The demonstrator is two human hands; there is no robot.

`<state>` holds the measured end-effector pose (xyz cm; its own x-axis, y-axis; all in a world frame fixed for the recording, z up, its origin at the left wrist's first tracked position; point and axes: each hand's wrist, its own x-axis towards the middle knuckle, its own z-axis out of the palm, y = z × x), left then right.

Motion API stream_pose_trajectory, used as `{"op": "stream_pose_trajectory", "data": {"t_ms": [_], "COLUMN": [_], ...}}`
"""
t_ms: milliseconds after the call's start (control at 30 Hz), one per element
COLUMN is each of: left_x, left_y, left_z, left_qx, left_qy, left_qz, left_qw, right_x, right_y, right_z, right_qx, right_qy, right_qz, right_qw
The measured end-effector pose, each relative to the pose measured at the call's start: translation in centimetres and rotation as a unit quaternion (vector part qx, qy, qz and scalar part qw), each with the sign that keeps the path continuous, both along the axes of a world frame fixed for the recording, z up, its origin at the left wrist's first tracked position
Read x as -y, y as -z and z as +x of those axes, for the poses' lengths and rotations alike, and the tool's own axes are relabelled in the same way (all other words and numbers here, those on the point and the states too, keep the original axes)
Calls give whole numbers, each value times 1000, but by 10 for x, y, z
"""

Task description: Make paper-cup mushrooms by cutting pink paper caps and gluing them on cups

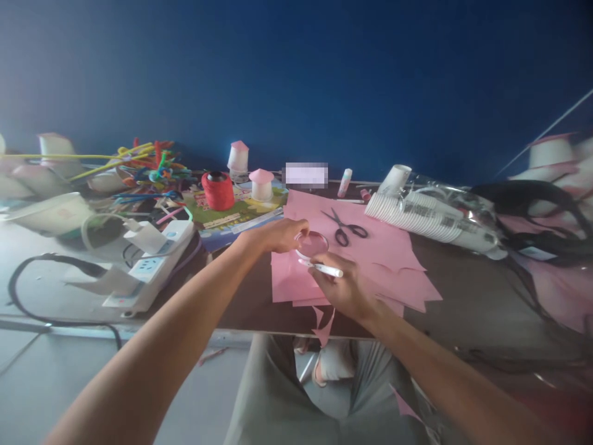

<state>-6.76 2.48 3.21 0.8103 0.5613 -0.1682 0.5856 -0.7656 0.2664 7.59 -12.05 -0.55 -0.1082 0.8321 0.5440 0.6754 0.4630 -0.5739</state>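
Two bare hands are working over pink paper sheets (pixel 393 250) in the head view, the sheets lying in an overlapping pile on a dark table (pixel 241 312). The left hand (pixel 288 235) is curling its fingers at the far-left edge of a round rimmed item (pixel 304 256), which is lying over the paper; whether the fingers are pinching it or only pressing it cannot be told. The right hand (pixel 337 284) is closing around a white pen (pixel 328 269), gripping it with one end pointing left, just beside the item's near rim. Contact between pen and paper cannot be confirmed.

Black-handled scissors (pixel 345 230) are lying open on the sheets, to the right of and beyond the round item. A glue stick (pixel 345 183) is standing at the far side. Nested paper cups (pixel 417 216) are lying to the right, partly covered by clear wrapping. On the far left, two pink-topped cups (pixel 262 186) are standing near a red spool (pixel 218 193). A white power strip (pixel 151 267) is occupying the left side. Pink scraps (pixel 325 330) are lying at the near table edge.
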Motion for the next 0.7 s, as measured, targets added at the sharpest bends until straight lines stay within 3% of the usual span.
{"op": "stream_pose_trajectory", "data": {"t_ms": [267,500,700], "left_x": [-6,-4,11], "left_y": [-12,-28,-45], "left_z": [10,30,41], "left_qx": [-78,-119,-175], "left_qy": [19,29,29], "left_qz": [-5,5,17], "left_qw": [997,992,984], "right_x": [-12,-11,-9], "right_y": [16,14,8], "right_z": [-8,-13,-18], "right_qx": [98,216,279], "right_qy": [14,31,36], "right_qz": [75,113,91], "right_qw": [992,969,955]}}
